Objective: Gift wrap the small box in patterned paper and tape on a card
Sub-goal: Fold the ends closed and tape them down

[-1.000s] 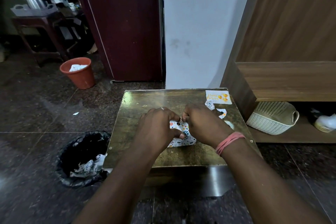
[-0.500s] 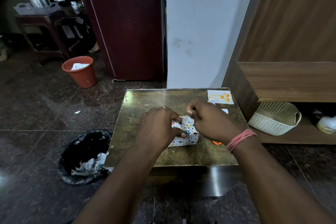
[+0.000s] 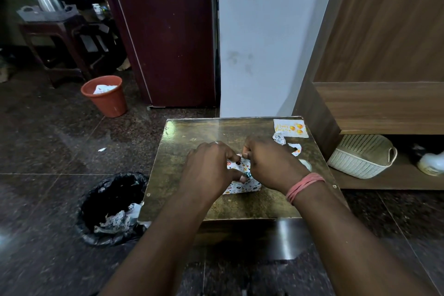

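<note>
The small box wrapped in white patterned paper (image 3: 242, 176) lies in the middle of a brown tabletop (image 3: 182, 175). My left hand (image 3: 209, 170) covers its left side, thumb and forefinger curled onto the paper. My right hand (image 3: 271, 163) covers its right side, fingers curled and pinching at the box's far edge. Most of the box is hidden under both hands. A white birthday card with orange balloons (image 3: 290, 128) lies flat at the table's far right corner.
Paper scraps (image 3: 280, 138) lie near the card, and a tape roll (image 3: 306, 164) peeks out behind my right wrist. A black bin with paper waste (image 3: 113, 206) stands left of the table. An orange bucket (image 3: 104, 96) and a white basket (image 3: 362, 156) flank the table.
My right hand lifted away toward the far right half a second ago, then came back down onto the box. My left hand stayed on the box.
</note>
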